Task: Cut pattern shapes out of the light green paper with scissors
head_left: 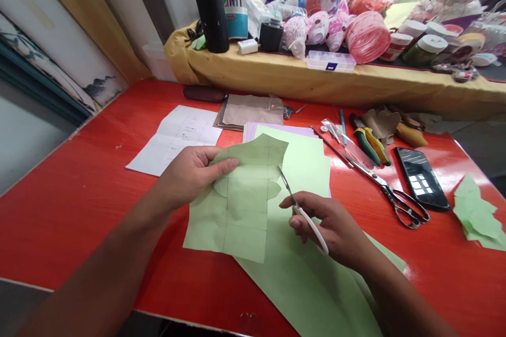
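While the head cam looks down on the red table (pixel 79 221), L hand (pixel 190 176) pinches a creased pale green paper (pixel 237 210) in thumb and fingers, above table's centre. R hand (pixel 328 226) is closed on white-handled scissors (pixel 304 216), blades just beside the paper. Larger green sheet (pixel 304 284) lies beneath; steel shears (pixel 395 195), black phone (pixel 421 179) at table's right.

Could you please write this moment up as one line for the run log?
left hand: holds creased pale green paper | right hand: holds white-handled steel scissors | nearby: black-handled steel scissors on red table
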Demonstrator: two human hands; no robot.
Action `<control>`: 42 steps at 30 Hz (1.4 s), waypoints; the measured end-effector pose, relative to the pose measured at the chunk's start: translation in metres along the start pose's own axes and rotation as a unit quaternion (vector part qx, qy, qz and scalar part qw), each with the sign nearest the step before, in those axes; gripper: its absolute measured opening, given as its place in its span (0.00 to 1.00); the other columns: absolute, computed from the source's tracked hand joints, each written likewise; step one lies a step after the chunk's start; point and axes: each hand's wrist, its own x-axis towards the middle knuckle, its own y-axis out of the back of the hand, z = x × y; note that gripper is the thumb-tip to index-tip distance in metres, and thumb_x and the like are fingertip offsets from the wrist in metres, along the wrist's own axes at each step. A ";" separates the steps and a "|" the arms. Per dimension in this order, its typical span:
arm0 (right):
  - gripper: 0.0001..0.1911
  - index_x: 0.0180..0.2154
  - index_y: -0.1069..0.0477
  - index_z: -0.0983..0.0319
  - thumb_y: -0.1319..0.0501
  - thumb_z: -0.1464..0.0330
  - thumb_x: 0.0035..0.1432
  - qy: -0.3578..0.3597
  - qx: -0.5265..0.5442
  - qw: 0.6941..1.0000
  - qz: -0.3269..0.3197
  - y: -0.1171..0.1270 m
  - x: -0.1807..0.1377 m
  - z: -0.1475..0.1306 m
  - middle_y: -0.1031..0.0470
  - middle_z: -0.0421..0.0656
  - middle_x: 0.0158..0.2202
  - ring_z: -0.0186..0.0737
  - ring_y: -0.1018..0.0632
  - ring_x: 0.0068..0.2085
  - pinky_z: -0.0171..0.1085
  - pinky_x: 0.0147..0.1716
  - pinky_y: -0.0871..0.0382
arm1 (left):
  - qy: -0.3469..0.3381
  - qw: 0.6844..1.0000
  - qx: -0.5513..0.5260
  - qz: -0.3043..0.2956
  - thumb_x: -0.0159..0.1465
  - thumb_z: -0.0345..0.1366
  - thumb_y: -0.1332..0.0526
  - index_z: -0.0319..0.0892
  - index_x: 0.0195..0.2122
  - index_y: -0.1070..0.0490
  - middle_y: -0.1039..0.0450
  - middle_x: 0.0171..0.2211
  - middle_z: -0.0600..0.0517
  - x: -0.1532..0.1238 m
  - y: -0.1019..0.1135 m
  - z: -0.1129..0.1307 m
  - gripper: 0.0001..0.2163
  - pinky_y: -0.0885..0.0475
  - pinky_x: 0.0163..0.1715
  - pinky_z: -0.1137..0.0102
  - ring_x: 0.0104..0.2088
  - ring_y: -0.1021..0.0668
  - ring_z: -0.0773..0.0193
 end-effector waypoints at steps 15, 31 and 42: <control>0.24 0.46 0.21 0.59 0.32 0.45 0.66 0.008 -0.010 1.000 0.007 0.000 -0.001 -0.001 0.29 0.37 0.26 0.35 0.28 0.25 0.34 0.25 0.31 | 0.012 0.999 0.043 0.011 0.64 0.52 0.26 0.47 0.37 0.14 0.12 0.34 0.50 0.002 0.006 -0.001 0.14 0.17 0.28 0.70 0.31 0.13 0.57; 0.21 0.46 0.20 0.58 0.31 0.48 0.67 0.014 -0.025 0.999 -0.026 0.002 -0.002 -0.004 0.35 0.37 0.28 0.36 0.33 0.28 0.33 0.24 0.37 | 0.036 0.998 0.046 -0.030 0.62 0.50 0.25 0.47 0.37 0.14 0.13 0.32 0.50 0.002 0.016 0.003 0.12 0.18 0.27 0.71 0.31 0.14 0.57; 0.23 0.45 0.20 0.58 0.32 0.45 0.66 0.021 -0.063 0.997 -0.027 0.002 -0.001 -0.011 0.33 0.38 0.28 0.37 0.32 0.28 0.35 0.26 0.35 | 0.026 0.997 0.059 -0.045 0.62 0.48 0.25 0.47 0.32 0.15 0.15 0.29 0.52 0.001 0.018 0.004 0.11 0.20 0.24 0.73 0.28 0.15 0.60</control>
